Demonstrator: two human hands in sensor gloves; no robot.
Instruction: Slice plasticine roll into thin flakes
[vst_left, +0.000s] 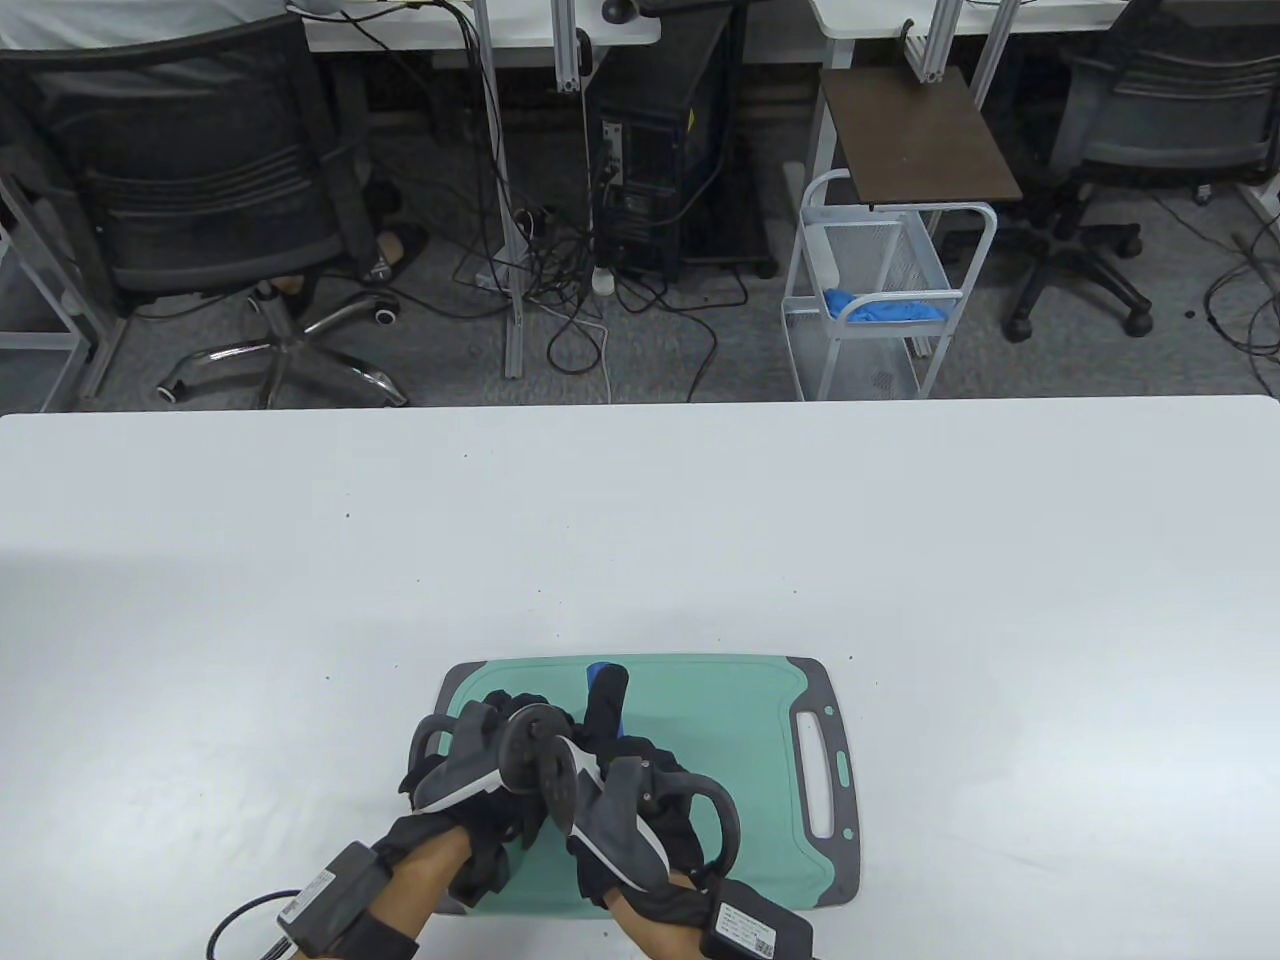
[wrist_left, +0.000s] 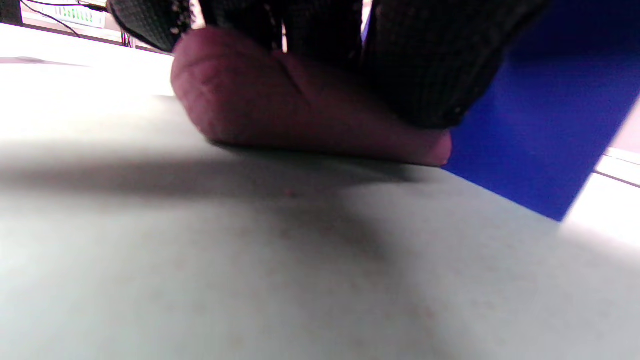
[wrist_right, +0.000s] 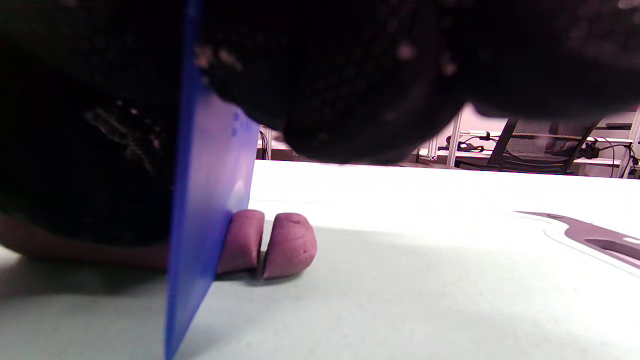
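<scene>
Plasticine roll (wrist_left: 300, 110): dull mauve-brown, smooth w/ faint creases, blunt rounded end; lies on matte pale-green cutting board (vst_left: 740, 720) w/ grey rim + slot handle, near table edge. Left hand (vst_left: 480, 760), black mesh glove, presses down on roll from above, fingers closed over it. Right hand (vst_left: 640, 800) grips blue scraper blade (wrist_right: 205, 200) — thin, flat, translucent plastic, upright, edge down on the board through the roll. Two cut pieces (wrist_right: 270, 245) beyond blade: thick, rounded, one touching the blade, narrow gap betw. them. White table (vst_left: 640, 520), smooth w/ small dark specks.
</scene>
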